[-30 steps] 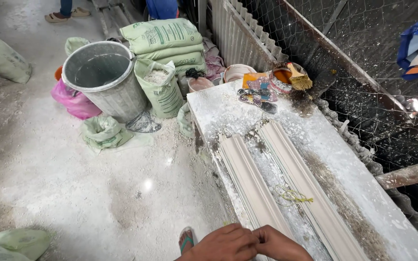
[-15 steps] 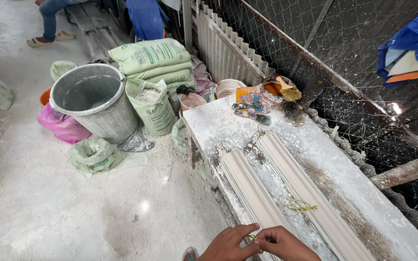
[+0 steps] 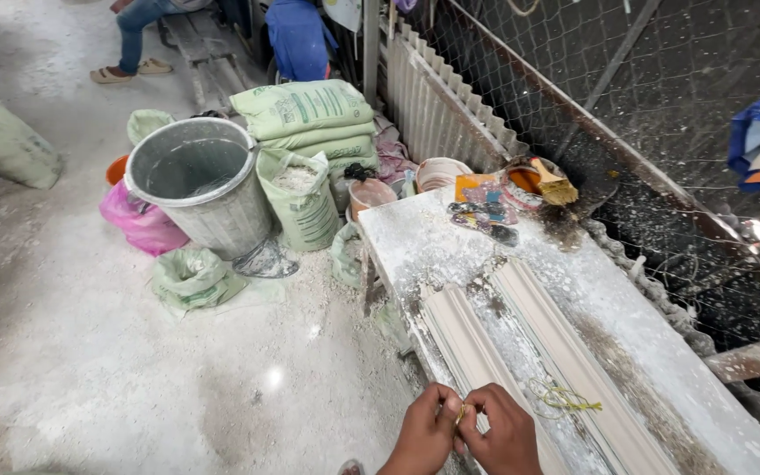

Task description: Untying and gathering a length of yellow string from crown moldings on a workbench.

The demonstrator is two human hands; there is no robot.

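- Pinching something tiny and yellowish right at the bottom edge: the left hand (image 3: 424,433) and right hand (image 3: 505,437) are pressed together at 6 o'clock, fingertips closed on a bit of yellow string (image 3: 462,410) between them. Both grips are shut tight, thumb against forefinger, and only a sliver of the string shows.
- The hands sit level with each other, so neither is really nearer; the string's held end lies dead centre between the two grips.
- Just past the right hand, toward 2 o'clock, a loose tangle of yellow-green thread (image 3: 565,400) lies on the dusty desk (image 3: 626,308). Can't tell if it joins the piece being pinched.
- Two long pale moulding strips (image 3: 477,352) lie side by side on the desk, long axis running from 5 o'clock up toward 11 o'clock, their near ends passing under the hands.
- Farther up the desk at 12 o'clock: a brush (image 3: 554,186) and some small colourful bits, too small to make out.
- Over at 10 o'clock on the floor, a grey metal bucket (image 3: 195,189) beside stacked green sacks (image 3: 305,110).
- Wrists and forearms are cut off by the frame.
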